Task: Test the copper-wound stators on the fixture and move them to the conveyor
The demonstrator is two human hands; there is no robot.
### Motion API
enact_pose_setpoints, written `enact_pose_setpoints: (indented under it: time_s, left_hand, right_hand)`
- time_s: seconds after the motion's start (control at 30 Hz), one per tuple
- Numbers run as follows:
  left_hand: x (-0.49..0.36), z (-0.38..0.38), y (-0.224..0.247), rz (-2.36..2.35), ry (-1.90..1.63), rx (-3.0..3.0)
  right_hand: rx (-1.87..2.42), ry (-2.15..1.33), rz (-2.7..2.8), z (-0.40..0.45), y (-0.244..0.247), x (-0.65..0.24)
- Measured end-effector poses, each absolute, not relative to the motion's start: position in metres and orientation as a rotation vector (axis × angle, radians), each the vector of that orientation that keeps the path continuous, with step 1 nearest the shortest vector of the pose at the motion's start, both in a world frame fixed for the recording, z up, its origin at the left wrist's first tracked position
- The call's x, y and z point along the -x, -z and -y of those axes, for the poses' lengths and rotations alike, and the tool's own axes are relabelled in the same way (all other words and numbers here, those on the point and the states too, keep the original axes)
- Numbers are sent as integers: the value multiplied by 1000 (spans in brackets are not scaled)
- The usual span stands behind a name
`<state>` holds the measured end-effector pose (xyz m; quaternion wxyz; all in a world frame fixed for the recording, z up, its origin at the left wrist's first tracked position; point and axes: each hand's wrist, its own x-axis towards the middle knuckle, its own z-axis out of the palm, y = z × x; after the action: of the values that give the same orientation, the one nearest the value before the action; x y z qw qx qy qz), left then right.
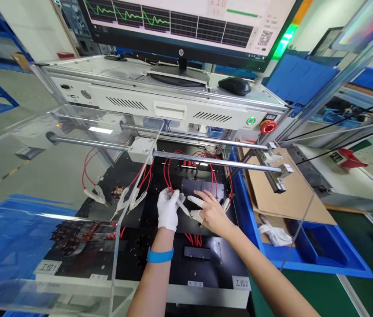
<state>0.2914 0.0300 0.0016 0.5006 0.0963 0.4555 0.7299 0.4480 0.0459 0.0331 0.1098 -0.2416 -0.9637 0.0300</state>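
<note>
My left hand (168,209), in a white glove with a blue band at the wrist, is closed on a white test clip (182,208). Red wires run up from the clip's rear end. Its tip points right, toward my right hand (212,213). White finger cots cover the thumb and index finger of that hand, which are apart, with the other fingers stretched out. The thumb is close to the clip's tip; whether it touches or holds a thin lead there I cannot make out. Both hands are above a black fixture plate (176,226).
More white clips (135,199) on red wires lie left, behind a clear acrylic cover (118,233). Metal rails (206,160) cross above the plate. A monitor (173,26) and red emergency button (268,127) stand beyond. A blue tray (341,266) with cardboard and a white glove (277,233) is right.
</note>
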Motion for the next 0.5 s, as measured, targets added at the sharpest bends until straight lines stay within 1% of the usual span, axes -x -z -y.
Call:
enact_pose_setpoints:
  time_s: [0.2, 0.3, 0.4, 0.5]
  left_hand:
    - [-291, -31, 0, -1102, -1746, -241]
    - [-294, -30, 2, -1191, -1730, -312]
    - [-296, -14, -8, -1592, -1637, -860]
    - [-279, 20, -42, -1885, -1463, -1457]
  right_hand:
    - [719, -93, 2834, -47, -31, -446]
    - [731, -102, 2840, -49, -32, -442]
    - [834, -88, 2737, -36, -39, -447]
    - [1055, -21, 2387, 2, -47, -470]
